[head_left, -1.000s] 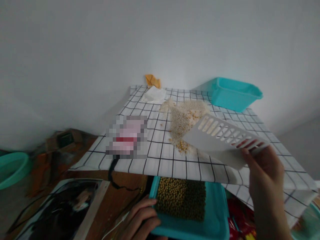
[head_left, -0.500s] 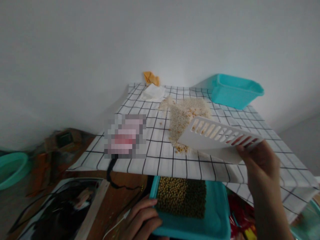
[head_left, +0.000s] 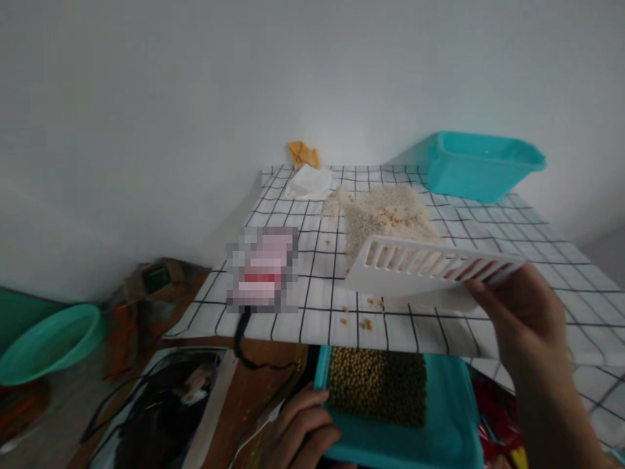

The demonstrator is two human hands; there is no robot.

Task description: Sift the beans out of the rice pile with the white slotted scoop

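Observation:
My right hand (head_left: 527,312) grips the right end of a white slotted plastic tray (head_left: 415,280), which is tilted on its side over the tablecloth. The tray's left tip rests by the near edge of a spread of rice-like grains (head_left: 364,215) with yellow kernels among them. A few loose yellow kernels (head_left: 367,324) lie in front of the tray. Low in the view, my left hand (head_left: 305,430) has its fingers curled over the left rim of a teal bin (head_left: 449,417). Inside that bin are yellowish beans (head_left: 354,378) beside dark green beans (head_left: 404,394).
Another teal bin (head_left: 481,169) stands at the back right of the checked tablecloth (head_left: 312,312). White tissue (head_left: 308,182) and a yellow cloth (head_left: 303,155) lie at the back left. A blurred-out pink item (head_left: 266,267) is on the left. A green basin (head_left: 53,345) stands on the floor.
The white tray has moved left over the near part of the grains, and the kernels in front now lie scattered. My view has shifted slightly left. My left hand stays on the bin's rim.

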